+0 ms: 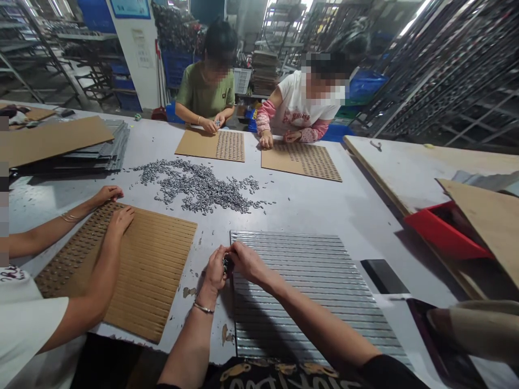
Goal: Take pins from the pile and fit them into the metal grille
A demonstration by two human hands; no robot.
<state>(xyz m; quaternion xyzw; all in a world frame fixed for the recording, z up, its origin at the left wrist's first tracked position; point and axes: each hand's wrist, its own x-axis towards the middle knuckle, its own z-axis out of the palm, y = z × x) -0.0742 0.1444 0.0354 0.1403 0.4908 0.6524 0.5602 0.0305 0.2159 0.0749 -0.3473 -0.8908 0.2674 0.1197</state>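
Silver board point(320, 275) — grooved left-to-right

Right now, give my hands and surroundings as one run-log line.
left hand: cupping small dark pieces | right hand: beside left hand, over left edge of striped board | loose grey pieces: heaped on table

Left hand point(216, 268) holding small pieces point(226, 264), right hand point(247, 263) beside it, ridged silvery board point(300, 294) below, grey pile point(203, 186) beyond, three co-workers point(206, 89) at brown boards point(152, 265)
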